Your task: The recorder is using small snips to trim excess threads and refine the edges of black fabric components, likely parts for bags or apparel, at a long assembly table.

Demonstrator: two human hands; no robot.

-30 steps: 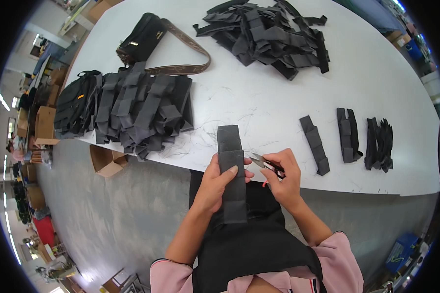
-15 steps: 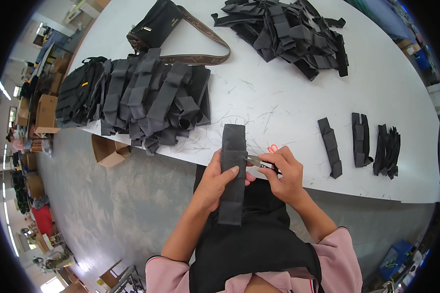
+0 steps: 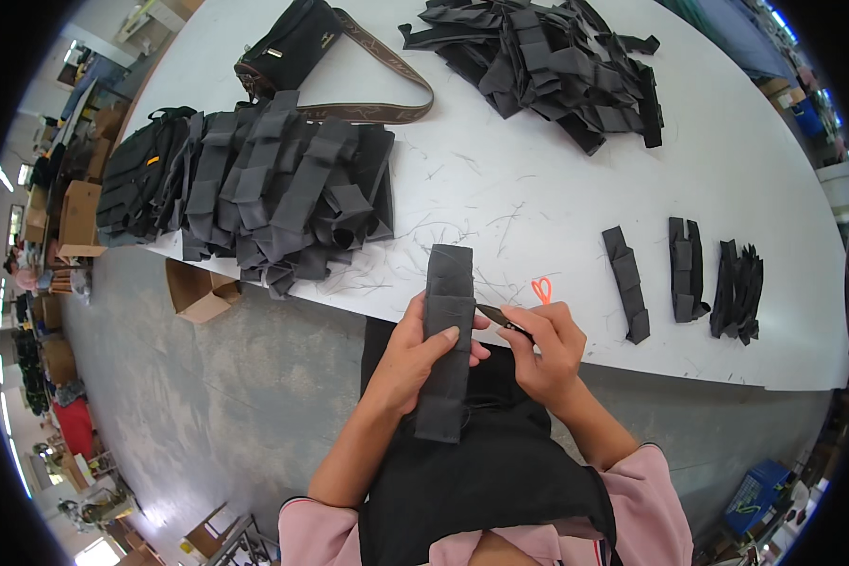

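My left hand (image 3: 415, 347) is closed around a long dark grey fabric strip (image 3: 446, 368), thumb on top and fingertips showing past its right edge. The strip is held upright off the table's front edge, with folded, stitched sections across it. In my right hand (image 3: 552, 354) are small thread snips (image 3: 506, 323), their tips against the strip's right edge near a seam. The blades look nearly closed. An orange loop (image 3: 541, 290) shows just beyond my right fingers; what it belongs to is hidden. Loose thread ends (image 3: 377, 274) lie on the white table (image 3: 538, 208) past the strip.
A heap of grey strips (image 3: 283, 189) lies at left beside a black backpack (image 3: 141, 184). Behind it rests a black shoulder bag (image 3: 292, 47) with a patterned strap. Another heap (image 3: 547, 71) sits at the far side. Several strips (image 3: 626, 283) lie at right. A cardboard box (image 3: 198, 292) stands below the table.
The snips have turned and their blades look closer together. The orange loop has shifted up and right with my right hand. My left hand keeps its hold on the strip.
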